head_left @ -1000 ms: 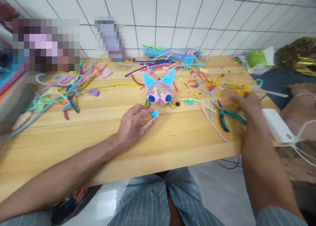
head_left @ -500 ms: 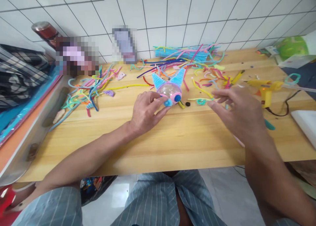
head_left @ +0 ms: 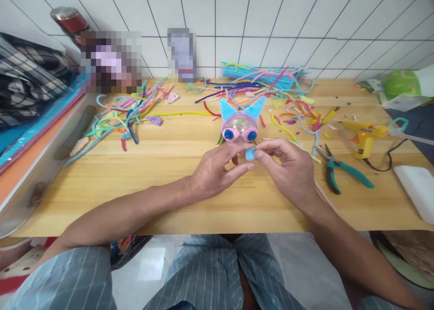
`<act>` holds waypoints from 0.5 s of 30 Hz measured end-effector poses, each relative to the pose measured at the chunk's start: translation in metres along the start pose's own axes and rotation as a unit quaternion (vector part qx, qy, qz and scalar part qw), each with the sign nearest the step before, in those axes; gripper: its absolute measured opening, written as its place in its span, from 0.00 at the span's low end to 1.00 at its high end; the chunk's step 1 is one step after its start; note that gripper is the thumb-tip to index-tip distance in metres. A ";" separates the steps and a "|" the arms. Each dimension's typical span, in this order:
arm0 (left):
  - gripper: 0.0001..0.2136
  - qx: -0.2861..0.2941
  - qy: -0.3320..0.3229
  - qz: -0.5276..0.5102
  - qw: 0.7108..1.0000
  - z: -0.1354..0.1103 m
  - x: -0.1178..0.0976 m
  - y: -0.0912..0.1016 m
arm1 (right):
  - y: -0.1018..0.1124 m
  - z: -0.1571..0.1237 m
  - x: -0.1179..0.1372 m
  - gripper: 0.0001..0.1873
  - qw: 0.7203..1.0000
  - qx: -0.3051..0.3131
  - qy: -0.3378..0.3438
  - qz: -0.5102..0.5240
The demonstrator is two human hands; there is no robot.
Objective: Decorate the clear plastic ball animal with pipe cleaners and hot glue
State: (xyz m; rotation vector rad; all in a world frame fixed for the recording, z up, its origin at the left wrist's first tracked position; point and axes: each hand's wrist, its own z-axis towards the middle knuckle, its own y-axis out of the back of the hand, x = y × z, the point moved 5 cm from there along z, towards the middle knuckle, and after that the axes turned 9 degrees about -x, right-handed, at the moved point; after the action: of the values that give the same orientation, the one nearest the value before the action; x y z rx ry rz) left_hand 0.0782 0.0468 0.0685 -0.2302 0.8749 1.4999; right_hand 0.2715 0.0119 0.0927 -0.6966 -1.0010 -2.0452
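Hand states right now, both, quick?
Left hand: partly open, thumb apart from fingers; fingertips at the light-blue piece, contact unclear.
Right hand: closed, thumb and fingers pinching the light-blue piece.

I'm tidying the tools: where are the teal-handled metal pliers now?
In the head view, the teal-handled metal pliers lie on the pale wooden table, just right of the right hand, on the near side of the yellow plastic glue gun.
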 end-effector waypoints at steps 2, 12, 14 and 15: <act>0.16 -0.020 0.078 -0.107 0.991 -0.003 0.006 -0.003 | -0.003 -0.001 -0.006 0.01 0.998 0.001 -0.037 0.059; 0.16 -0.005 0.292 -0.296 0.910 -0.014 0.027 -0.021 | -0.008 -0.012 -0.004 0.11 0.998 0.028 0.039 0.027; 0.17 -0.005 0.302 -0.317 0.899 -0.013 0.028 -0.022 | -0.006 -0.013 -0.001 0.15 0.993 0.028 0.111 -0.015; 0.17 -0.006 0.308 -0.328 0.893 -0.013 0.028 -0.022 | -0.005 -0.013 0.000 0.17 0.989 0.022 0.145 -0.035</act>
State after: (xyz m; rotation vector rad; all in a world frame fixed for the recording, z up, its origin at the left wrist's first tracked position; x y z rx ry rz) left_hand 0.0895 0.0579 0.0338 -0.9519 1.1338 0.7851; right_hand 0.2658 0.0032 0.0831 -0.3307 -0.9089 -2.1039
